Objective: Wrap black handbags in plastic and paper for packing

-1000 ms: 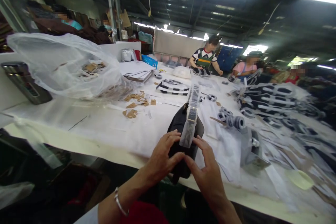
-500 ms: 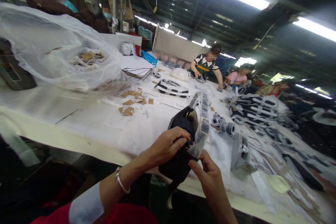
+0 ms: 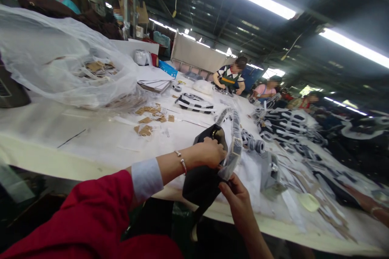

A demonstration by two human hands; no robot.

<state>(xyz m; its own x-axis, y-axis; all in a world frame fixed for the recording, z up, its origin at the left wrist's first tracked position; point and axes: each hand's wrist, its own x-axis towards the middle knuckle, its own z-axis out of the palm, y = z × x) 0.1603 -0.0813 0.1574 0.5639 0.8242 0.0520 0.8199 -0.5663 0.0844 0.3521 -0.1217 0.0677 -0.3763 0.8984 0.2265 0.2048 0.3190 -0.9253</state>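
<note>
Several cardboard scraps (image 3: 145, 130) lie between a plastic sack (image 3: 60, 48) and black handbag (image 3: 200, 186).

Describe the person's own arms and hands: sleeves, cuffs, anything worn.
The left arm has a red sleeve ending in a pale cuff, with a thin silver bracelet at the wrist. The left hand and right hand wear no gloves. No sleeve shows on the right forearm in view.

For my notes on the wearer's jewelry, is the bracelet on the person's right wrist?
No, the bracelet is on the left wrist, just behind the left hand, which is on the black bag.
</note>
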